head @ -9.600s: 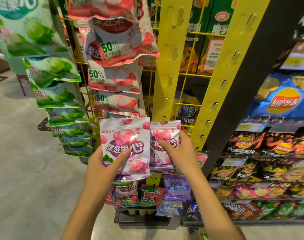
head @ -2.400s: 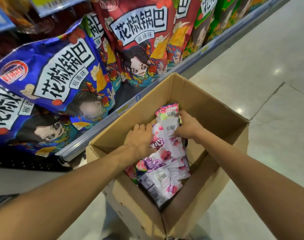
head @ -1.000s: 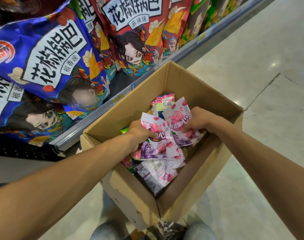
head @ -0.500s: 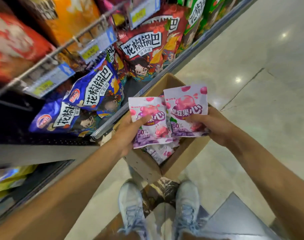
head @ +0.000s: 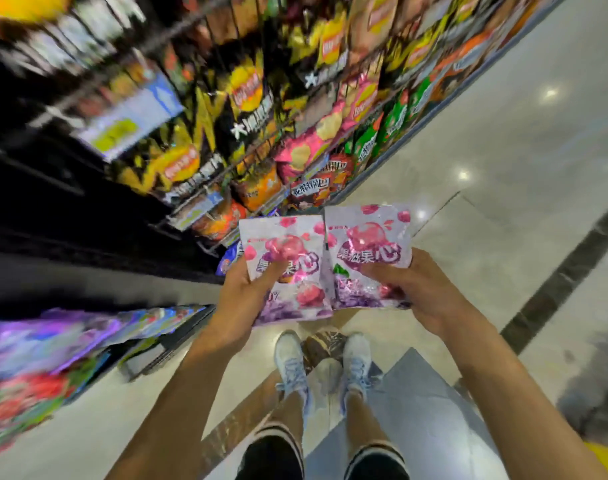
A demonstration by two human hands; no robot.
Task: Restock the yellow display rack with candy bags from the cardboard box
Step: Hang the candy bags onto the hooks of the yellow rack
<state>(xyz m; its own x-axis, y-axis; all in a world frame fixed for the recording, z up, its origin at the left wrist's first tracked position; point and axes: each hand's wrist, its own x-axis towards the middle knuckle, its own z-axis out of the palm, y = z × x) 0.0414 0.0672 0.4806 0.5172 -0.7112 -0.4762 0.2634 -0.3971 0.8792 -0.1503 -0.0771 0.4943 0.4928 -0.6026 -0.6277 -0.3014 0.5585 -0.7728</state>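
My left hand (head: 242,299) grips a white-and-purple candy bag (head: 288,292) by its lower left side, thumb across the front. My right hand (head: 423,289) grips a second bag of the same kind (head: 368,237), thumb on its lower front. Both bags are upright and side by side at chest height, their edges touching. The cardboard box is almost wholly hidden behind the bags and hands. The yellow display rack is out of view.
Shelves packed with chip bags (head: 247,88) run along the left and top, blurred by motion. More candy bags (head: 36,341) hang blurred at lower left. My feet in white shoes (head: 290,362) stand on pale floor tiles (head: 503,150) with a dark strip (head: 558,282).
Both hands took a purple candy bag each out of the box and lifted them. The view has swung up and away from the box, which has dropped behind the bags.
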